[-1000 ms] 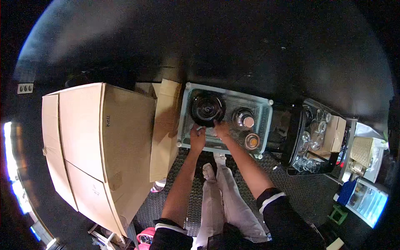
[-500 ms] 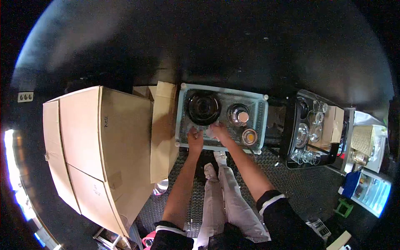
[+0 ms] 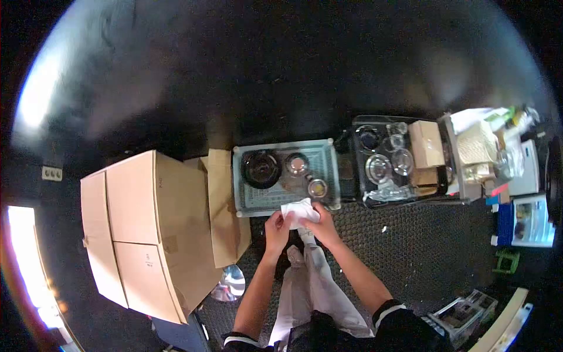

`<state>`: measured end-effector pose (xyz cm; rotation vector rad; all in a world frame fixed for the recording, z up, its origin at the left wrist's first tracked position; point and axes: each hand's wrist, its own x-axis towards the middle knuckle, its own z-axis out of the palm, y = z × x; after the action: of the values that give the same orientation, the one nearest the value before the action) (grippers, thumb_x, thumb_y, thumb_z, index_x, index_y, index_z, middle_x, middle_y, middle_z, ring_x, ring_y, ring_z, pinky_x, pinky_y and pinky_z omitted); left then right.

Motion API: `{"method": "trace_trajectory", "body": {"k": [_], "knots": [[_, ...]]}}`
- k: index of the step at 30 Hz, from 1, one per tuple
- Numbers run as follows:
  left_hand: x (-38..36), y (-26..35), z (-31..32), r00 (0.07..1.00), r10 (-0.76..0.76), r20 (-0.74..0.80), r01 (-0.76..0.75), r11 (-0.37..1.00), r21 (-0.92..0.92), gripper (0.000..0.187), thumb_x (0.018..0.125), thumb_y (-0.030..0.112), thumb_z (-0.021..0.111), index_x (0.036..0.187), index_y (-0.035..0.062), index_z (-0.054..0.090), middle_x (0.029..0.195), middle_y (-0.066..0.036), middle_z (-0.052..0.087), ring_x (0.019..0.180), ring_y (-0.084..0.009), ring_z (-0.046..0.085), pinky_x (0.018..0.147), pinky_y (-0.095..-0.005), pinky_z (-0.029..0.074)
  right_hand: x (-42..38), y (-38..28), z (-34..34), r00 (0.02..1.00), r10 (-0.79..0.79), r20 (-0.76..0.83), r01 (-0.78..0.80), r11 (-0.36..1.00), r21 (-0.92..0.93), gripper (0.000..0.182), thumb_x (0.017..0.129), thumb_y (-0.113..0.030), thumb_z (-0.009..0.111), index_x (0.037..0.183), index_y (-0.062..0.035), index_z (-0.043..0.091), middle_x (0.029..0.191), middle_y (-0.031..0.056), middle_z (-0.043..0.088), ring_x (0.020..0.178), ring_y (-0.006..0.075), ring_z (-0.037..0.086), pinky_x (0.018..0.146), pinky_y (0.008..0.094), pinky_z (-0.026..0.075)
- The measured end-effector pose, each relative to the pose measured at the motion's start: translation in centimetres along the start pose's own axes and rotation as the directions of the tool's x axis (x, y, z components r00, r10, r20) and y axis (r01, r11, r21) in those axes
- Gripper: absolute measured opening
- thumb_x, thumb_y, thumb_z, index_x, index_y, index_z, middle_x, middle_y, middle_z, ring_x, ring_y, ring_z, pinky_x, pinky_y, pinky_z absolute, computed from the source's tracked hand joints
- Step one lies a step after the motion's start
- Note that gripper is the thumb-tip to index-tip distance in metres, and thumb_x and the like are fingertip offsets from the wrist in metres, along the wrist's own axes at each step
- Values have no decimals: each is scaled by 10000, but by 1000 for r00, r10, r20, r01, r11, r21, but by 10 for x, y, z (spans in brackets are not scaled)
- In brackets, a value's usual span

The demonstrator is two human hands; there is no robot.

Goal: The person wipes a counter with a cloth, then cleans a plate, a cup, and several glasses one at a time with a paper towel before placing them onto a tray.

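Both my hands hold a crumpled white sheet [image 3: 300,212], paper or cloth, in front of the near edge of a pale blue plastic crate [image 3: 252,212]. My left hand [image 3: 276,233] pinches its left side, and my right hand [image 3: 324,226] grips the right side. Inside the crate, a dark round dish [image 3: 260,169] sits at the left. A glass vessel with a round pinkish top [image 3: 297,164] stands at the back right. Nearer the front right corner is a small round container with a yellowish centre [image 3: 317,188].
Large cardboard boxes [image 3: 132,229] stand on the left, with a flap beside the crate. To the right, a black tray [image 3: 366,202] holds several glass pieces and a small brown box [image 3: 427,144]. A shiny round object [image 3: 230,284] lies on the dark textured floor [image 3: 375,252].
My hands have come back from inside the crate toward my body, bringing the white sheet over its near edge. More of the sheet shows. The view has shifted to the right.
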<state>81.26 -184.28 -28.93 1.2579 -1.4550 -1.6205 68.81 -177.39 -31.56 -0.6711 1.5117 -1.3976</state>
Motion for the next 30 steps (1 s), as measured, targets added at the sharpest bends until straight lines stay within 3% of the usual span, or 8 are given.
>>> {"method": "trace_trajectory", "body": {"k": [1,2,7,10,19,21,27,30], "knots": [[-6,10,4,999,45,-5,-45,993,112,148,833,125,579,798,-18,557,648,26,514,598,-23,436,505,-187,350,-7,-12,-8,999,-31,-42,23,984,-178,369,710,-46,663,1033,18,497,885,66,597,814,140,575,709,262,464],[-8,5,10,995,84,-47,-78,991,111,176,845,148,567,790,-19,552,614,44,475,563,-21,394,482,-187,320,-20,-25,-19,994,103,24,-106,963,247,335,726,-48,659,1021,19,516,839,54,607,760,129,583,640,237,467],[-36,47,61,990,126,63,-129,991,39,181,839,146,568,764,-19,559,589,33,473,537,-26,386,462,-210,315,-71,-63,-72,998,-20,-59,33,974,225,315,746,-53,660,1028,-12,527,840,26,601,738,90,563,606,205,446],[-49,54,97,902,201,381,-273,951,145,165,825,135,577,798,-27,572,558,-6,483,515,-42,398,450,-226,323,-98,-70,-100,997,31,-76,-6,954,298,267,759,-55,655,999,-41,540,820,-9,588,719,58,532,644,200,430],[-64,72,210,827,127,548,-230,965,123,167,820,156,596,859,-6,587,602,15,506,546,-27,410,472,-205,330,-122,-95,-206,956,-47,-288,151,924,351,151,762,-51,638,900,-23,583,818,3,616,750,60,552,675,212,431],[-62,60,239,836,239,495,-309,949,63,190,829,119,577,982,10,550,743,-11,559,632,-44,479,542,-199,394,-120,-88,-245,987,26,-158,3,983,184,164,759,-55,635,910,-18,581,820,2,619,741,63,560,661,215,439],[-65,41,290,950,194,244,-194,981,-27,272,866,114,519,1112,12,465,915,-51,551,745,-87,521,648,-205,430,-41,-63,-328,845,-348,-406,295,937,-187,190,674,-51,693,708,-3,512,643,18,518,631,71,441,581,230,391],[-72,30,300,965,156,209,-149,988,-49,283,866,111,517,1125,17,457,938,-59,547,746,-86,519,642,-197,419,-20,-55,-346,896,-213,-389,59,927,-371,225,642,-68,702,749,-1,516,682,82,525,648,144,513,612,284,425]]}}
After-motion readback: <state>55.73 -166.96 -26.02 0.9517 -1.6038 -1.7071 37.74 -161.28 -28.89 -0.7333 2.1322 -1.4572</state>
